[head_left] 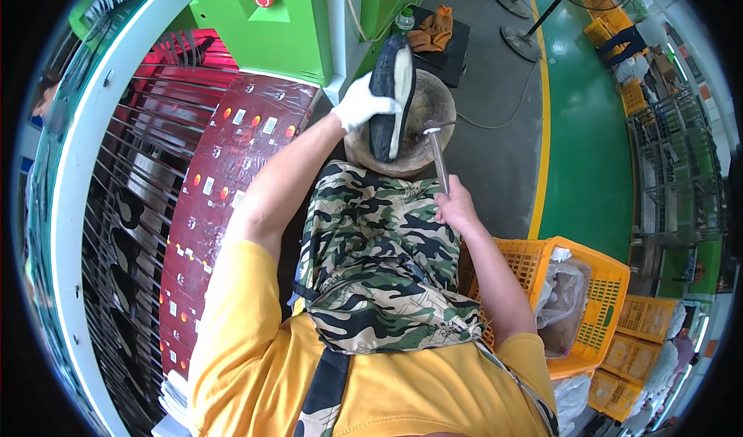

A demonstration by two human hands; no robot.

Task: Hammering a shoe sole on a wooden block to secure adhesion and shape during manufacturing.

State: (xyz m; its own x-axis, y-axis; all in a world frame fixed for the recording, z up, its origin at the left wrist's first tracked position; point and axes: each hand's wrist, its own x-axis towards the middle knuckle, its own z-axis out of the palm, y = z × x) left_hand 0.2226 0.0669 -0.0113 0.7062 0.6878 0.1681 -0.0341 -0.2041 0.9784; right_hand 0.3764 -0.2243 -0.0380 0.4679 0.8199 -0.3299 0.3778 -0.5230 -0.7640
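My left hand [362, 103], in a white glove, grips a dark shoe [391, 97] with a pale sole, held upright on edge over a round wooden block [429, 120]. My right hand [457, 205], bare, is closed around the handle of a metal hammer [437, 155]. The hammer's head sits close to the shoe's sole, above the block. A camouflage apron [371, 259] covers my lap just below the block.
A rod conveyor [147, 166] with dark shoe parts runs along the left, beside a red panel [224, 166]. A green machine [271, 19] stands ahead. Orange plastic crates [596, 298] holding a bag sit at my right. Fan stands and more crates lie beyond the yellow floor line.
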